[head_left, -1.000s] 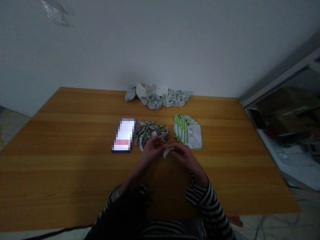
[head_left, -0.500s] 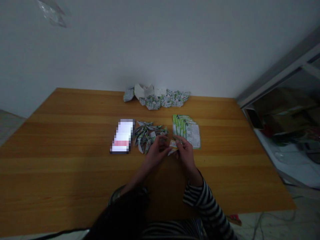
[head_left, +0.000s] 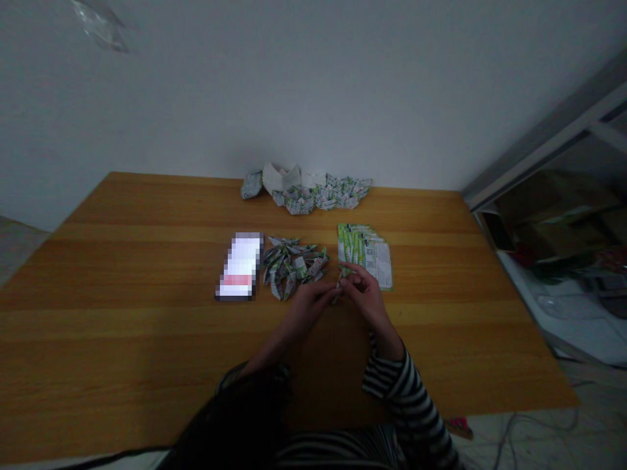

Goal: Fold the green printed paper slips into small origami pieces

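The right hand (head_left: pixel 367 301) pinches a small folded paper (head_left: pixel 341 279) between its fingertips, its long axis tilted away from the body. The left hand (head_left: pixel 313 310) sits just left, touching or nearly touching it; the hold is unclear. Beyond, on the worktop (head_left: pixel 122 326), lie folded pieces (head_left: pixel 291 267), green slips (head_left: pixel 366 256), a phone (head_left: pixel 239 266) and, farthest, a folded heap (head_left: pixel 306 194).

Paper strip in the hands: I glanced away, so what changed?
The strip moved right, toward the cards, and is now pinched in the right hand, with the left hand close beside it. The phone and folded pile stayed put, as did the cards.
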`<state>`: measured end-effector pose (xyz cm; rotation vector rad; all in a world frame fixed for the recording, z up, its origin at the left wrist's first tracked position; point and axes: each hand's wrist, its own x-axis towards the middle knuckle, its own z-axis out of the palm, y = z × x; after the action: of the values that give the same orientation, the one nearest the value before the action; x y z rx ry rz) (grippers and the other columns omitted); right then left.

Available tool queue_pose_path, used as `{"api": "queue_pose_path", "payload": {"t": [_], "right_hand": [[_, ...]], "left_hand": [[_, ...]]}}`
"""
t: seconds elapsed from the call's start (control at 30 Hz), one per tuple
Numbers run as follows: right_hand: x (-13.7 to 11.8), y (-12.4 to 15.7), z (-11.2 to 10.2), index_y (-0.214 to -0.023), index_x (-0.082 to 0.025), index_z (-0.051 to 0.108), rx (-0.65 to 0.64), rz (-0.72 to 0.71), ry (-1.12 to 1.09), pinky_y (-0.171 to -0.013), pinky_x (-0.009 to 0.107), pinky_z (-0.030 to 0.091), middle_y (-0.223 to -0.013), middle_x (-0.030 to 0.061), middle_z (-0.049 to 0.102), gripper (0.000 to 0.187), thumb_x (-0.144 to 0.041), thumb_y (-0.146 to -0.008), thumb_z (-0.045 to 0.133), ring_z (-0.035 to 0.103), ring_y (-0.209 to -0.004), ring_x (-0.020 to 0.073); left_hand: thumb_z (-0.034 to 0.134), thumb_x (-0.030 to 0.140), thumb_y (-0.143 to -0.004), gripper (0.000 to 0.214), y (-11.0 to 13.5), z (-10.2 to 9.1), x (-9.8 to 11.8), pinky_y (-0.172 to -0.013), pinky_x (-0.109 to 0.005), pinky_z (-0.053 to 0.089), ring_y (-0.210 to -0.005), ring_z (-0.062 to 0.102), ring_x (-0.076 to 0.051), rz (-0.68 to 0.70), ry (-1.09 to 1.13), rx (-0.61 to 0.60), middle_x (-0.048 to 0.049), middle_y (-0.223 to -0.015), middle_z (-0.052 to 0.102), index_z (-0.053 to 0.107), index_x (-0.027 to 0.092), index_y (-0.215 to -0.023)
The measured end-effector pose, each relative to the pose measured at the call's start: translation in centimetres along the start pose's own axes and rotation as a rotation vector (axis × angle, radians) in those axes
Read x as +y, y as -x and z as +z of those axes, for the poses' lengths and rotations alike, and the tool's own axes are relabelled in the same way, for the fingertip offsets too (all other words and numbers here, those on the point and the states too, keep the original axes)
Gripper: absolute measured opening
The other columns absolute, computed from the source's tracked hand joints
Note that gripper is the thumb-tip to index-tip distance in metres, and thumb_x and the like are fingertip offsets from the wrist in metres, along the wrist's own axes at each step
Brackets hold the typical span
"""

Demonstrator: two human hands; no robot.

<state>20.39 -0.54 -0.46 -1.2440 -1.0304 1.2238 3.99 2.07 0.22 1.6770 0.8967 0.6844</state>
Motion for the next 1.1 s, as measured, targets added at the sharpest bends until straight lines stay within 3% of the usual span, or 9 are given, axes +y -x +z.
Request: {"api": "queue_pose_path", "payload": {"t": [0.2,0.3,0.4,0.5,0.7,0.77,0.87,0.97,1.1], "right_hand": [[0.4,0.3,0.1,-0.125,-0.020,0.061,-0.025,-0.036,0.077,-0.063,0.026,0.045,-0.068,-0.0035,0.055,0.049,-0.045,-0.084,0.066,0.052,-0.063,0.0141],[0.7,0.4,0.1,-0.136,-0.022,0.054,-0.032,-0.059,0.079,-0.075,0.029,0.051,-0.089,0.0023,0.066,0.052,-0.042,-0.089,0.059,0.061,-0.080,0.0175],[1.0,0.4,0.1,-0.145,-0.024,0.044,-0.009,-0.117,0.133,-0.093,0.033,0.049,-0.126,0.0075,0.062,0.059,-0.038,-0.089,0.057,0.059,-0.110,0.0218],[1.1,0.3,-0.2,-0.145,-0.025,0.043,0.014,-0.125,0.123,-0.100,0.035,0.046,-0.141,0.0074,0.053,0.063,-0.034,-0.086,0.061,0.055,-0.121,0.0233],[0.4,0.3,-1.0,-0.118,-0.021,0.068,-0.193,-0.023,0.045,-0.089,0.036,0.051,-0.106,0.0064,0.072,0.041,-0.041,-0.083,0.068,0.066,-0.098,0.0223],[0.0,0.4,-1.3,-0.128,-0.023,0.062,-0.175,-0.009,0.019,-0.082,0.033,0.053,-0.098,0.0045,0.072,0.047,-0.042,-0.085,0.066,0.066,-0.089,0.0199],[-0.3,0.6,-1.7,-0.132,-0.026,0.060,-0.181,0.002,0.060,-0.067,0.026,0.052,-0.100,0.0035,0.071,0.053,-0.039,-0.082,0.071,0.064,-0.076,0.0154],[-0.3,0.6,-1.6,-0.123,-0.026,0.067,-0.229,0.039,0.122,-0.051,0.022,0.047,-0.108,0.0045,0.072,0.043,-0.039,-0.082,0.070,0.057,-0.057,0.0103],[0.1,0.7,-0.3,-0.126,-0.023,0.065,0.011,0.079,0.071,-0.043,0.023,0.044,-0.095,0.0041,0.074,0.048,-0.041,-0.081,0.070,0.051,-0.045,0.0092]], "left_hand": [[0.059,0.034,-0.088,0.024,-0.2,0.2,-0.3,-0.070,-0.028,0.049,-0.071,0.062,-0.019,-0.025,0.074,0.101,-0.0044,-0.077,0.071,0.077,0.017,-0.093],[0.055,0.034,-0.090,0.026,-0.4,0.3,-0.6,-0.079,-0.032,0.052,-0.085,0.066,-0.022,-0.055,0.132,0.170,-0.0063,-0.090,0.073,0.072,0.017,-0.099],[0.055,0.033,-0.090,0.040,-0.4,0.4,-1.0,-0.083,-0.035,0.054,-0.093,0.069,-0.023,-0.083,0.272,0.256,-0.0078,-0.102,0.073,0.054,0.018,-0.127],[0.057,0.033,-0.090,0.059,-0.3,0.4,-1.1,-0.074,-0.033,0.057,-0.083,0.071,-0.022,-0.121,0.366,0.280,-0.0070,-0.096,0.073,0.031,0.019,-0.141],[0.055,0.032,-0.092,0.027,-0.3,-0.5,-1.1,-0.091,-0.036,0.052,-0.102,0.068,-0.024,-0.033,0.061,0.404,-0.0094,-0.111,0.073,0.065,0.018,-0.112],[0.053,0.027,-0.092,0.026,-0.3,-0.9,-1.0,-0.096,-0.037,0.050,-0.106,0.067,-0.024,0.017,-0.004,0.353,-0.0078,-0.113,0.074,0.071,0.021,-0.110],[0.052,0.019,-0.089,0.028,-0.3,-1.3,-0.7,-0.090,-0.038,0.051,-0.098,0.070,-0.025,0.028,-0.045,0.174,-0.0074,-0.105,0.076,0.075,0.022,-0.104],[0.058,0.023,-0.086,0.025,-0.3,-0.9,-0.5,-0.086,-0.038,0.053,-0.093,0.070,-0.025,-0.028,0.022,0.115,-0.0085,-0.102,0.076,0.074,0.020,-0.105],[0.068,0.032,-0.083,0.052,-0.3,0.2,-0.5,-0.079,-0.035,0.055,-0.090,0.069,-0.023,-0.093,0.270,0.229,-0.0082,-0.103,0.072,0.053,0.021,-0.132]]}}
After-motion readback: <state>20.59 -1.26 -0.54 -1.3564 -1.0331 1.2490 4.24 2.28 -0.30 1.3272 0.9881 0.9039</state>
